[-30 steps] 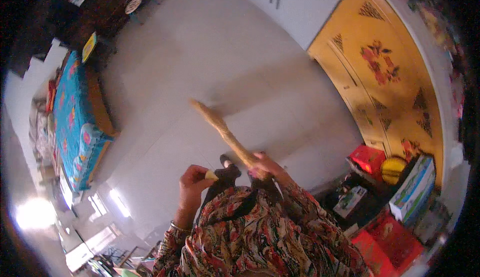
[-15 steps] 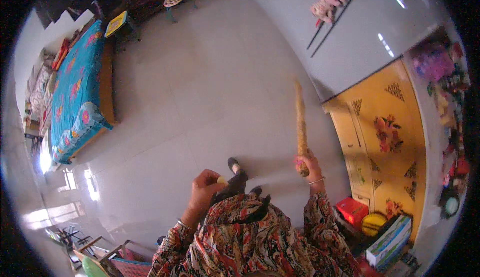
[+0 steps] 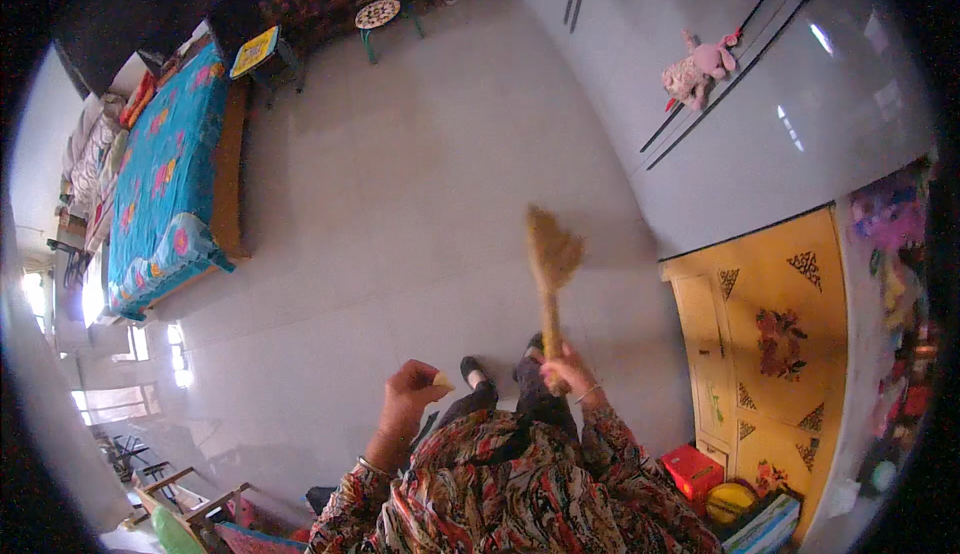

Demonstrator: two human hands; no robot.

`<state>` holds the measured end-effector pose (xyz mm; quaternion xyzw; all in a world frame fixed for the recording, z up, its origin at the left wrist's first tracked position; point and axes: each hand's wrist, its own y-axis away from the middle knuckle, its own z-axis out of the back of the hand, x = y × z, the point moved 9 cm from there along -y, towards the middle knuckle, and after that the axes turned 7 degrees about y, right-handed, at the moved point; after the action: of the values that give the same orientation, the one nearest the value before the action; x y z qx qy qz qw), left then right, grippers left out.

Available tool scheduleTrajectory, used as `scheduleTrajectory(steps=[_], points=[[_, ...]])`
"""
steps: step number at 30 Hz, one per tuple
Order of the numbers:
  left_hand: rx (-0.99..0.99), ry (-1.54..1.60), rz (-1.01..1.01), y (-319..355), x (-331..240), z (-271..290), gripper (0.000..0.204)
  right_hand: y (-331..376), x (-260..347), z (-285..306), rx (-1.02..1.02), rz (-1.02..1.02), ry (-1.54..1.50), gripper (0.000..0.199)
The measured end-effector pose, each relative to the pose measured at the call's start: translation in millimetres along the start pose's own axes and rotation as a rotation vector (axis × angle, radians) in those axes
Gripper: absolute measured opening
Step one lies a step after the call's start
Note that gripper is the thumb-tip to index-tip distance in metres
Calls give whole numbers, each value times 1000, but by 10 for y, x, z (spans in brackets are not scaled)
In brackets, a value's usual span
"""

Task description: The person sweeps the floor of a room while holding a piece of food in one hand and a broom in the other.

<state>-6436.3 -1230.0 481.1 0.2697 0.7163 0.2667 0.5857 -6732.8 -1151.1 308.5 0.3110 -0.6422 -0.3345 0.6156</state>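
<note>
Item: broom (image 3: 551,264), R hand (image 3: 566,372) gripped tight on handle; L hand (image 3: 412,386) fisted round small yellowish bit (unclear). Risk: brush end clipping yellow cabinet (image 3: 770,354), w/ swing that near.

Red box (image 3: 692,469), perhaps a package, lower right

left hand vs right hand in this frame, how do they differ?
The right hand grips the handle of a straw broom, whose bristles point away over the grey floor; the left hand is a raised fist around a small yellowish thing, touching no broom. The right hand is out ahead of the body; the left is bent up at the elbow. Both wear a thin bangle.
</note>
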Motion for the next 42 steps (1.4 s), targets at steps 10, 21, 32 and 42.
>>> scheduleTrajectory(steps=[10, 21, 32, 42], points=[[-15, -6, -47, -427, -309, -627, 19, -247, 505, 207, 483, -6, 13, 47], [0, -86, -45, -553, -64, -928, 19, -511, 685, 1979, -85, 271, 137, 31], [-19, 47, -130, -919, -329, -1115, 20, -978, 931, 1563, -55, -67, 340, 31], [-88, 232, -105, -1349, -464, -705, 20, -1197, 1317, 194, 526, -121, 180, 47]])
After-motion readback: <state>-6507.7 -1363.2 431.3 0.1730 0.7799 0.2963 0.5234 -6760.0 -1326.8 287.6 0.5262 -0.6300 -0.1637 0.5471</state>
